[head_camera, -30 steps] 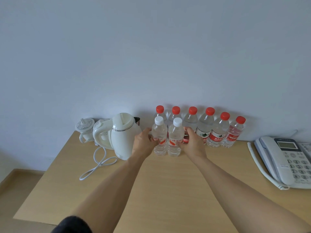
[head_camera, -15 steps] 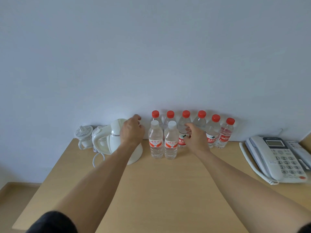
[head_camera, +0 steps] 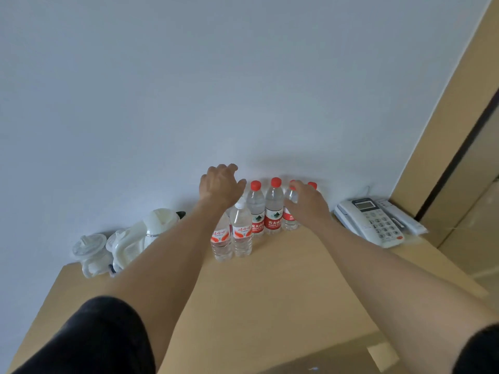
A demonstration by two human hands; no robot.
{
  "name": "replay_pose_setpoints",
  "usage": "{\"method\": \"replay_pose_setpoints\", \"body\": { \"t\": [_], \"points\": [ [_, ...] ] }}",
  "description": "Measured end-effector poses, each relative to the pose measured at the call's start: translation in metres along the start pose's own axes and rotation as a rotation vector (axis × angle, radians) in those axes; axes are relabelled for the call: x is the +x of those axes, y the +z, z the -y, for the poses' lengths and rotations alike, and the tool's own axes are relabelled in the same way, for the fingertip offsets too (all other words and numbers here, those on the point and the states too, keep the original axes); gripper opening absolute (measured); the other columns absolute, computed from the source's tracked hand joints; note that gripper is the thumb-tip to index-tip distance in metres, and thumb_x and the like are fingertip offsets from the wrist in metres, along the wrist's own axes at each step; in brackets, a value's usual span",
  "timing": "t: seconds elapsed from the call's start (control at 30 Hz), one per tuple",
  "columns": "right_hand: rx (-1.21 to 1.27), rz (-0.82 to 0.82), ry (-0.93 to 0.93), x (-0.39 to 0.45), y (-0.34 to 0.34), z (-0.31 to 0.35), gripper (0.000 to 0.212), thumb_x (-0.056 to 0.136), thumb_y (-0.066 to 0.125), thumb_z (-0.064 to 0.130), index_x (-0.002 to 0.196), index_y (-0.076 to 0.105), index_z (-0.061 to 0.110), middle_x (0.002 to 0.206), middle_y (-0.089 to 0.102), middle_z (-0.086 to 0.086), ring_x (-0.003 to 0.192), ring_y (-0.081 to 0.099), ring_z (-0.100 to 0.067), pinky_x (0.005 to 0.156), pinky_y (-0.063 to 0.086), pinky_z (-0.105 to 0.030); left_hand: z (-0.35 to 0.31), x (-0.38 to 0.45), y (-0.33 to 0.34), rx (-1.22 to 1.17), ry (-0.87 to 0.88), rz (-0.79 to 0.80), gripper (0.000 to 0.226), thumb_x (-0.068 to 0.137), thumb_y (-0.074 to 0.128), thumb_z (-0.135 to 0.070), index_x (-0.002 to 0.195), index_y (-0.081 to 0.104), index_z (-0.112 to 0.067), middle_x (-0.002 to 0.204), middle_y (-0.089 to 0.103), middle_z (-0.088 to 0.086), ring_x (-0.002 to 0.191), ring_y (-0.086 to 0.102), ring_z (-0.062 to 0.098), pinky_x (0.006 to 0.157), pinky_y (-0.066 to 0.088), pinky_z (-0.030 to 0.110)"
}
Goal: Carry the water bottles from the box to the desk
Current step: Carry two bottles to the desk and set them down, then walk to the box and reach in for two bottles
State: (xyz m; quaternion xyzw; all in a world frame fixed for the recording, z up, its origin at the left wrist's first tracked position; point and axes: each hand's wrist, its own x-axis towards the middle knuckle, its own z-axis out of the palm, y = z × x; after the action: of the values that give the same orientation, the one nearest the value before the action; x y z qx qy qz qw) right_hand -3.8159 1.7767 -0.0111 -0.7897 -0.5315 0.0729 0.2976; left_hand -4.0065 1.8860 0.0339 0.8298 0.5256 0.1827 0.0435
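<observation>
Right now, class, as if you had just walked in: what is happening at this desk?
A person stands at a wooden desk with both arms stretched out. Two white-capped water bottles stand upright in front of a row of red-capped bottles along the wall. The left hand hangs open above the bottles, holding nothing. The right hand hangs open in front of the red-capped row's right end, gripping nothing. A white kettle stands to the left, a telephone to the right.

Both hands have let go of the two white-capped bottles (head_camera: 235, 233) and lifted, the left hand (head_camera: 220, 186) above them, the right hand (head_camera: 306, 203) across the red-capped row (head_camera: 266, 209).
</observation>
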Motion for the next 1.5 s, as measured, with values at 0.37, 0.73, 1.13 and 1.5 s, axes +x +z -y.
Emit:
{"method": "replay_pose_setpoints", "body": {
  "t": [0.37, 0.73, 1.13, 1.5],
  "points": [
    [-0.141, -0.120, 0.291, -0.085, -0.085, -0.067, 0.050, 0.097, 0.056, 0.043, 0.141, 0.048, 0.020, 0.134, 0.056, -0.011, 0.121, 0.055, -0.030, 0.094, 0.047, -0.039, -0.126, -0.033, 0.039, 0.018, 0.322, 0.223, 0.052, 0.100, 0.041, -0.053, 0.142, 0.052, -0.026, 0.138, 0.057, 0.006, 0.129, 0.049, 0.032, 0.104, 0.038, 0.045],
    [-0.220, -0.232, 0.620, -0.197, -0.162, -0.145, 0.057, 0.096, 0.053, 0.052, 0.145, 0.046, 0.024, 0.139, 0.055, -0.008, 0.124, 0.054, -0.031, 0.095, 0.050, -0.043, -0.275, -0.110, 0.057, -0.065, 0.682, 0.308, 0.048, 0.101, 0.042, -0.048, 0.142, 0.052, -0.025, 0.136, 0.058, 0.007, 0.128, 0.049, 0.031, 0.105, 0.036, 0.046],
    [-0.243, -0.374, 0.952, -0.340, -0.252, -0.223, 0.056, 0.096, 0.054, 0.050, 0.146, 0.046, 0.026, 0.143, 0.053, -0.012, 0.133, 0.049, -0.032, 0.106, 0.043, -0.042, -0.444, -0.222, 0.081, -0.097, 0.959, 0.450, 0.057, 0.101, 0.039, -0.054, 0.150, 0.043, -0.026, 0.149, 0.050, 0.010, 0.137, 0.043, 0.035, 0.110, 0.033, 0.051],
    [-0.245, -0.444, 1.155, -0.472, -0.345, -0.313, 0.062, 0.096, 0.052, 0.058, 0.147, 0.045, 0.024, 0.144, 0.052, -0.013, 0.135, 0.047, -0.031, 0.110, 0.041, -0.042, -0.587, -0.340, 0.099, -0.107, 1.125, 0.543, 0.059, 0.102, 0.034, -0.056, 0.155, 0.033, -0.030, 0.159, 0.037, 0.005, 0.147, 0.031, 0.028, 0.116, 0.028, 0.047]
  ]
}}
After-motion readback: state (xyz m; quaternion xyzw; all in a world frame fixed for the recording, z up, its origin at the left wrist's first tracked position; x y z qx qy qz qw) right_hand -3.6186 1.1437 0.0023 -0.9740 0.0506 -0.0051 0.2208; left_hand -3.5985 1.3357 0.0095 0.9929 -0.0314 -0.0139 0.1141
